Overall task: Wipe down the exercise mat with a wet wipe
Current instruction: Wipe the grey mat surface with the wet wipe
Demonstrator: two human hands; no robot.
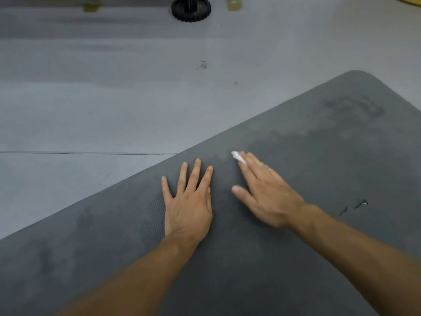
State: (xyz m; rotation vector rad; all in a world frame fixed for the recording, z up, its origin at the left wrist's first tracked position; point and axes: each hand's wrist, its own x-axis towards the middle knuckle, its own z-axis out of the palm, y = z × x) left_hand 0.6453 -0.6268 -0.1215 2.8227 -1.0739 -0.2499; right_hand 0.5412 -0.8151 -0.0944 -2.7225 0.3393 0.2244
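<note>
A dark grey exercise mat [319,156] lies on the floor and fills the lower right of the view, with a darker damp streak across its upper part. My left hand [188,201] rests flat on the mat with its fingers spread and straight. My right hand [266,190] lies just to the right of it, fingers straight, pressing a small white wet wipe [238,157] onto the mat. Only a corner of the wipe shows past the fingertips. The right hand is slightly blurred.
Grey floor [114,99] stretches to the left and beyond the mat, with a seam line and a few small scuff marks. A black toothed round base [191,9] stands at the top. The mat has two small tears [361,204] at the right.
</note>
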